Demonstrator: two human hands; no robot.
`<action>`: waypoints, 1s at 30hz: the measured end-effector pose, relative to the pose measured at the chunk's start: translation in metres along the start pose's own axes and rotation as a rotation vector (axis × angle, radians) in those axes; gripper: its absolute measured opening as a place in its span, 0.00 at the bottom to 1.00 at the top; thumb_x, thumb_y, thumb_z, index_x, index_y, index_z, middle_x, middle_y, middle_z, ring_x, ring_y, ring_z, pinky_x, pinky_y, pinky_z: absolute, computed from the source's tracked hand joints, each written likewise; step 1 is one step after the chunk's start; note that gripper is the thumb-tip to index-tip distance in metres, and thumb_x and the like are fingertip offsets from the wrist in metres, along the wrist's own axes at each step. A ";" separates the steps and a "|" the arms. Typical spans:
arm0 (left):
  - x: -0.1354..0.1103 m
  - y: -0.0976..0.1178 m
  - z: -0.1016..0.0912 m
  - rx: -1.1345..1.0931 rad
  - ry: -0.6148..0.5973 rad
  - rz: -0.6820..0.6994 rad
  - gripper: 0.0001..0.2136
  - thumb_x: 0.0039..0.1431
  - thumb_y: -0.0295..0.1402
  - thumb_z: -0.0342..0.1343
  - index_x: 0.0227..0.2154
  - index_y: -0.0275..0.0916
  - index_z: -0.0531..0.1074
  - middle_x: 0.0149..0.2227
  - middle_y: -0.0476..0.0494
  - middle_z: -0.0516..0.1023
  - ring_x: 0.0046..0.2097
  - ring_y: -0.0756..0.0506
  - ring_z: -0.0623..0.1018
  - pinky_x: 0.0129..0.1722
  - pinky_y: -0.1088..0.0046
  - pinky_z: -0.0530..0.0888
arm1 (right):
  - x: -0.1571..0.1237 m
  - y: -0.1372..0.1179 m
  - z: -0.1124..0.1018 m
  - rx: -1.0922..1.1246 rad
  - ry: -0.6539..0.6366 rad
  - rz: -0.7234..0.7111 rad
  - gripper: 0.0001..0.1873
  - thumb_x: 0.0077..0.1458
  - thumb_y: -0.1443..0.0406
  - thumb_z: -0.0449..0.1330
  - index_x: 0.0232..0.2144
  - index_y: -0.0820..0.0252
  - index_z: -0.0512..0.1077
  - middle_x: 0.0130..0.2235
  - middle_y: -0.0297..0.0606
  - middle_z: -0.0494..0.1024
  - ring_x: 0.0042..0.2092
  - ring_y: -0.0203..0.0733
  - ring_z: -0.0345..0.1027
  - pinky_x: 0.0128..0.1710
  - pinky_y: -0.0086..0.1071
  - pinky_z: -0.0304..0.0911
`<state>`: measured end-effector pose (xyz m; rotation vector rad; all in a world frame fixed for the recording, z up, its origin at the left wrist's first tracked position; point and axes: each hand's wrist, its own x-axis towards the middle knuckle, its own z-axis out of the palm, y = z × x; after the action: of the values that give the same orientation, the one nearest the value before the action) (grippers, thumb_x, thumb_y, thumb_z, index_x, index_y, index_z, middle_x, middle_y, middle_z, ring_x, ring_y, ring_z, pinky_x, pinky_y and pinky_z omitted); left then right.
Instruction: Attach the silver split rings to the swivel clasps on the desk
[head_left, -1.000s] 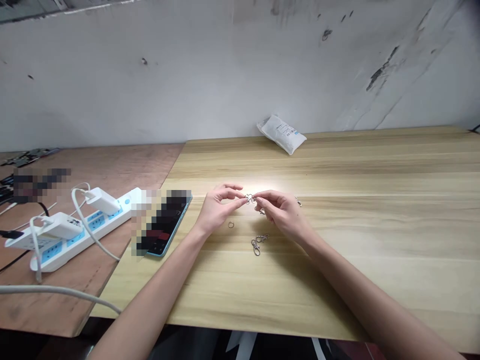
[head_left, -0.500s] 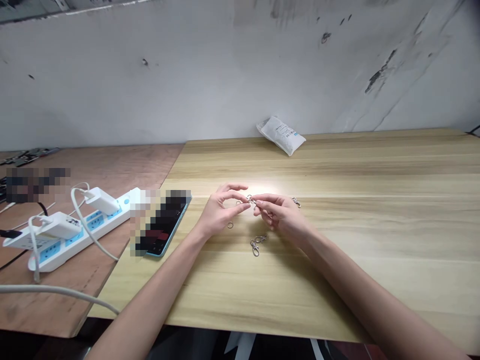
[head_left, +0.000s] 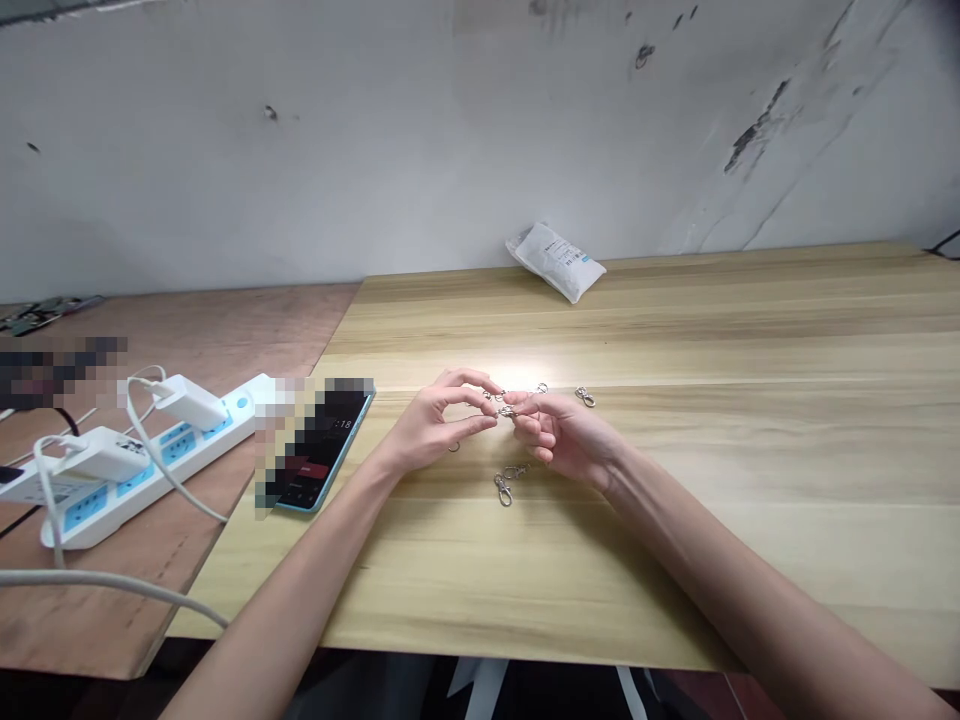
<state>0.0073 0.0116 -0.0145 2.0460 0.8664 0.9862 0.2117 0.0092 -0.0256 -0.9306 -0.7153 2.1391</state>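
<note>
I see the right hand (head_left: 574,438) has rolled, baring its palm and the small silver metal clasp (head_left: 508,411) it pinches above the pale wood-grain worktop (head_left: 697,480); whether the left hand (head_left: 431,425), at the clasp's left end, grips too, I cannot tell
</note>
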 end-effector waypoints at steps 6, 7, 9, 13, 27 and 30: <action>0.000 -0.003 0.001 0.017 0.018 0.007 0.03 0.58 0.33 0.60 0.32 0.43 0.79 0.47 0.42 0.76 0.54 0.42 0.72 0.57 0.60 0.66 | -0.002 0.001 0.007 0.006 -0.012 0.012 0.11 0.46 0.69 0.61 0.33 0.58 0.63 0.18 0.21 0.58 0.18 0.27 0.44 0.16 0.22 0.47; 0.000 -0.004 0.001 0.016 0.028 0.003 0.03 0.58 0.33 0.61 0.32 0.43 0.79 0.47 0.42 0.76 0.54 0.42 0.72 0.57 0.60 0.66 | -0.002 0.001 0.008 0.008 -0.008 0.003 0.11 0.46 0.69 0.61 0.33 0.58 0.63 0.18 0.21 0.59 0.18 0.27 0.45 0.16 0.22 0.47; -0.001 -0.006 0.002 0.008 0.044 -0.009 0.03 0.57 0.34 0.61 0.33 0.43 0.79 0.47 0.42 0.75 0.54 0.42 0.72 0.57 0.60 0.67 | -0.002 0.002 0.009 0.003 0.000 -0.015 0.11 0.47 0.69 0.61 0.33 0.58 0.63 0.18 0.21 0.60 0.18 0.27 0.46 0.16 0.22 0.49; 0.000 -0.009 0.002 -0.029 0.098 -0.035 0.03 0.56 0.34 0.63 0.31 0.42 0.79 0.45 0.41 0.75 0.53 0.42 0.73 0.56 0.60 0.67 | -0.001 0.004 0.011 -0.077 0.008 -0.068 0.12 0.48 0.66 0.63 0.36 0.59 0.66 0.21 0.25 0.66 0.19 0.27 0.52 0.18 0.23 0.55; 0.000 -0.008 0.005 -0.031 0.228 -0.084 0.03 0.54 0.34 0.64 0.30 0.41 0.78 0.41 0.43 0.75 0.48 0.44 0.74 0.53 0.62 0.68 | -0.001 0.016 0.014 -0.442 0.056 -0.299 0.12 0.54 0.60 0.61 0.39 0.60 0.72 0.33 0.36 0.74 0.24 0.31 0.63 0.26 0.32 0.67; 0.000 -0.008 0.005 -0.033 0.227 -0.084 0.03 0.54 0.34 0.64 0.30 0.41 0.77 0.41 0.44 0.75 0.47 0.45 0.75 0.53 0.62 0.68 | -0.001 0.017 0.014 -0.650 0.050 -0.401 0.11 0.56 0.59 0.59 0.36 0.60 0.73 0.23 0.30 0.67 0.22 0.32 0.61 0.24 0.30 0.62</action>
<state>0.0093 0.0144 -0.0233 1.8779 1.0374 1.1940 0.1950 -0.0044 -0.0290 -1.0438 -1.4816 1.5385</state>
